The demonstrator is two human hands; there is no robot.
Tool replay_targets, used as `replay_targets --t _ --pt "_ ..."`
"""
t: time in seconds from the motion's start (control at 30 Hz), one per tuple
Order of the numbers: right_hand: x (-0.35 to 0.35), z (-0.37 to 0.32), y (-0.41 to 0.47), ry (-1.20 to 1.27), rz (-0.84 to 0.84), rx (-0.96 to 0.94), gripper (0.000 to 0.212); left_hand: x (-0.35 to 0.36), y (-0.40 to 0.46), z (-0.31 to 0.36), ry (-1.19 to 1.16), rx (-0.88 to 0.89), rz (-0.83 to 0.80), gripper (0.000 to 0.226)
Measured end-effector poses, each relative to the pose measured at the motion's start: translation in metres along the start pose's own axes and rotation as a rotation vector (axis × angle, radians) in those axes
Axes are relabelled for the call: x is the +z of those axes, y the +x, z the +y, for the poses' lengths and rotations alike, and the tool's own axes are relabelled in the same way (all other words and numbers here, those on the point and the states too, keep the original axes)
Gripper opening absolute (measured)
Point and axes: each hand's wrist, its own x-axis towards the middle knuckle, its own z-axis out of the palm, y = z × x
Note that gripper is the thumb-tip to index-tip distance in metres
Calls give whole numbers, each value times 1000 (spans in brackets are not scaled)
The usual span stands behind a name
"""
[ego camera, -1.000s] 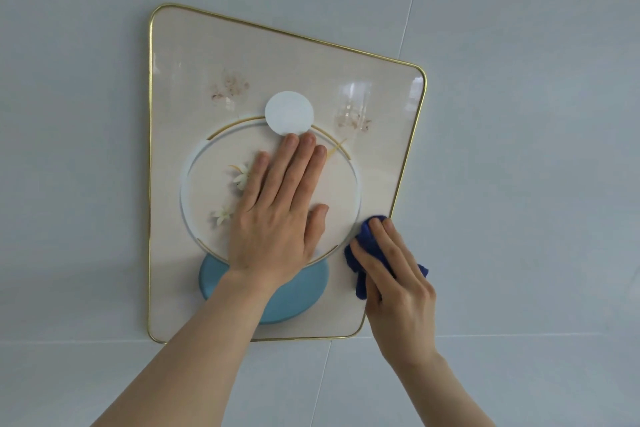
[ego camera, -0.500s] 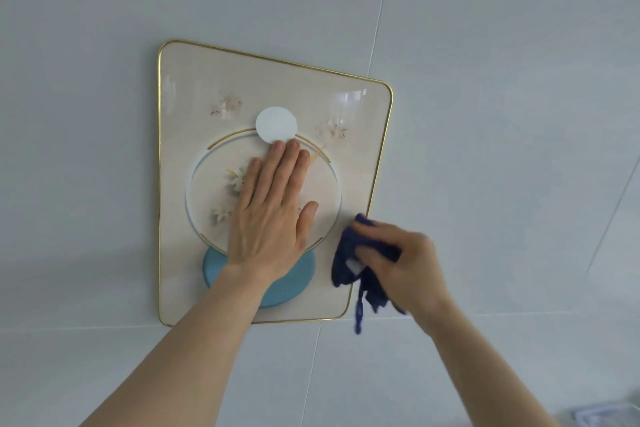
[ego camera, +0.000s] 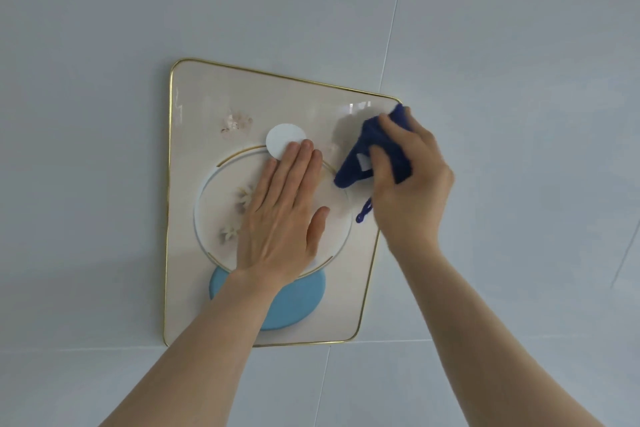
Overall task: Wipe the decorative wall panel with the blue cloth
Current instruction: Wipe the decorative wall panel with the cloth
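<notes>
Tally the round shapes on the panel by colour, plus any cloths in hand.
White disc: 1
Light blue disc: 1, partly hidden behind the left forearm
Blue cloth: 1, gripped in the right hand
Total: 3
The left hand lies flat on the wall panel, holding nothing.

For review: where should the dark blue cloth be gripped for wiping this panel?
Grip the bunched upper body of the dark blue cloth, as the right hand does, coming from the right; its thin loop hangs loose below, and the left hand occupies the cream gold-rimmed panel's centre.
</notes>
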Motion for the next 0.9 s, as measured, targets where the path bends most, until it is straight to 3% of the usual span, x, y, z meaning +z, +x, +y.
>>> replay_targets --t 0.13,0.27,0.43,0.5,0.63,0.7,0.9 --pt "32 15 -3 -250 -141 -267 35 10 -1 -4 67 12 46 75" --pt "45 36 -5 -347 -117 -442 33 18 -2 -4 97 19 74 76" --pt "29 60 8 -472 -207 -673 34 23 -3 -6 129 19 99 78" --pt "25 61 13 -492 -174 -669 34 24 -3 -6 129 28 105 77" --pt "44 41 16 -413 53 -395 33 26 -4 -5 131 30 108 76" --pt "53 33 15 -388 70 -338 36 27 -3 -4 132 29 111 76" --pt "20 63 -1 -479 -169 -644 31 27 -3 -4 121 20 119 76"
